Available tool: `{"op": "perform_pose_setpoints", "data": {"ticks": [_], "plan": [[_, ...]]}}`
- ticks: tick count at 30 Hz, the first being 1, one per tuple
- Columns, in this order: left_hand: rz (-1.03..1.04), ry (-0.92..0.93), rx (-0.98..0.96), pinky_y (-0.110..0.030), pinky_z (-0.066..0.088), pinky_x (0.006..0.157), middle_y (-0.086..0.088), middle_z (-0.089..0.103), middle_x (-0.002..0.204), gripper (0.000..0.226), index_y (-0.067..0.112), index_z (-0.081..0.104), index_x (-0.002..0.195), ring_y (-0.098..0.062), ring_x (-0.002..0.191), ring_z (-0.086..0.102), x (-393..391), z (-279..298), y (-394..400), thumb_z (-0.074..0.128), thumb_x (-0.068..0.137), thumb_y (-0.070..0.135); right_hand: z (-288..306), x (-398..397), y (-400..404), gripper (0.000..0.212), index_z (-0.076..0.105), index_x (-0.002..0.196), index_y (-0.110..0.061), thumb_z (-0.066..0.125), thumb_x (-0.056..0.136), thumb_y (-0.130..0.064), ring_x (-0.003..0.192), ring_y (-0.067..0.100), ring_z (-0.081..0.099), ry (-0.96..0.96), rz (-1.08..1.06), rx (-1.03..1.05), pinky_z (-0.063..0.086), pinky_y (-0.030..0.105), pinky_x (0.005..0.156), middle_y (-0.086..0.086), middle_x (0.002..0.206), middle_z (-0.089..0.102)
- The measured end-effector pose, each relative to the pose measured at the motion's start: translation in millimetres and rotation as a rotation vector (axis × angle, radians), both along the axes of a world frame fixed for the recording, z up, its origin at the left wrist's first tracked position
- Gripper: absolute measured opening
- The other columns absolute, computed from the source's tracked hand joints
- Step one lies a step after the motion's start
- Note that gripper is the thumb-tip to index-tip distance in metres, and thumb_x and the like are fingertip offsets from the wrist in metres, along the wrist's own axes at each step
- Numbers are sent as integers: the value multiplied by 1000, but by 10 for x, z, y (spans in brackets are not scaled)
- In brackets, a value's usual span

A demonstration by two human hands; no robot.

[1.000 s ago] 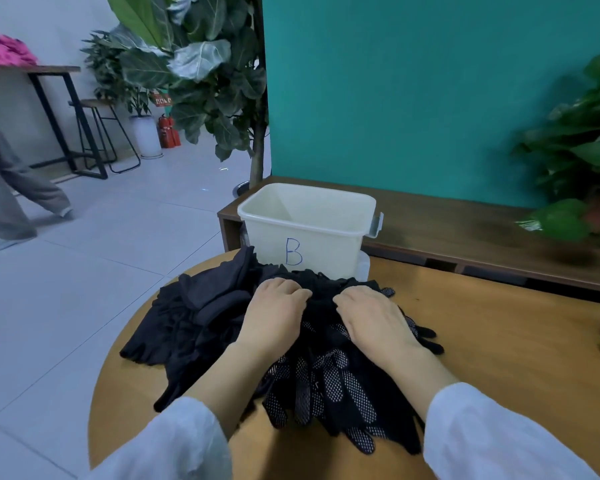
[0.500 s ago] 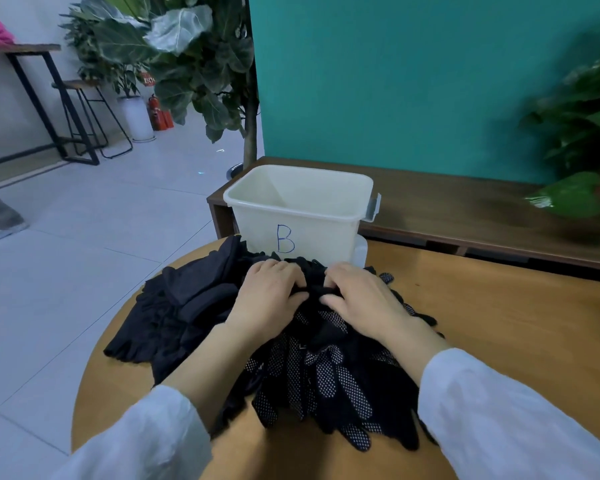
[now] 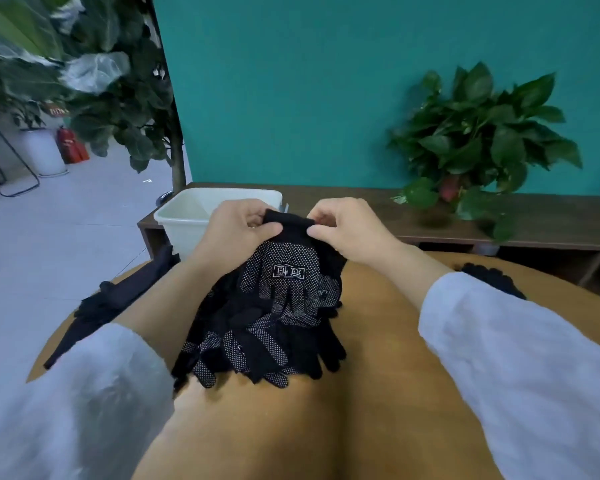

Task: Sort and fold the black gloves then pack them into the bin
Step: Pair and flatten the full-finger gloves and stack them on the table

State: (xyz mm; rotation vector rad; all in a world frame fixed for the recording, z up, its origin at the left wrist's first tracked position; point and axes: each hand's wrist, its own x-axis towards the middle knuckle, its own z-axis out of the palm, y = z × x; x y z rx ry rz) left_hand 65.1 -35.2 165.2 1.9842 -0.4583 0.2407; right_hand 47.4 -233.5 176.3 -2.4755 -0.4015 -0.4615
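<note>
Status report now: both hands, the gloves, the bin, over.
Left hand and right hand pinch cuff of one dotted glove, lifted over glove pile. White bin behind, open. Nothing blocking.

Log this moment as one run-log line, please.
step: sorting | left hand and right hand: pinch dotted glove cuff | pile: on table | bin: behind

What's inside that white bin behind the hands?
The visible part of the white bin shows only bare pale walls. The left hand and the raised glove cover its right side and bottom.
</note>
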Motion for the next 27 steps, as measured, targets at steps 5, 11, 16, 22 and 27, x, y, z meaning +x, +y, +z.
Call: {"op": "perform_pose_setpoints", "data": {"ticks": [5,11,16,22,27], "plan": [[92,-11,56,-12,51,70,5,70,79,11,13,71,95,-9,73,65,-113,118,-66,69,88,4,98,-98,14,8,73,83,-15,65,85,-15,82,19,63,7,-33,-13,52,36,78,-1,82,71],[47,41,-33,-12,52,68,-8,75,93,17,6,72,104,-7,76,70,-265,249,32,69,88,3,71,-108,116,15,70,87,-7,73,84,-21,64,9,55,157,22,275,43,20,58,2,79,68],[-20,123,3,-9,46,57,-4,74,78,7,4,71,93,-1,58,64,-362,199,-109,72,86,6,100,-283,-147,34,54,59,-9,71,87,-18,49,11,39,270,19,223,33,24,56,3,57,47],[-185,172,-8,-31,53,71,-4,75,77,8,4,72,89,-19,71,65,-527,58,-635,75,85,10,170,-709,-717,37,51,55,-10,70,87,-11,55,11,44,358,5,185,40,20,62,1,54,48],[-341,183,-9,-24,54,65,0,75,75,8,12,72,83,-13,65,68,-668,5,-1145,76,82,5,155,-1163,-1225,28,55,67,2,69,88,-8,54,6,45,408,-47,228,42,15,58,5,59,47]]}}
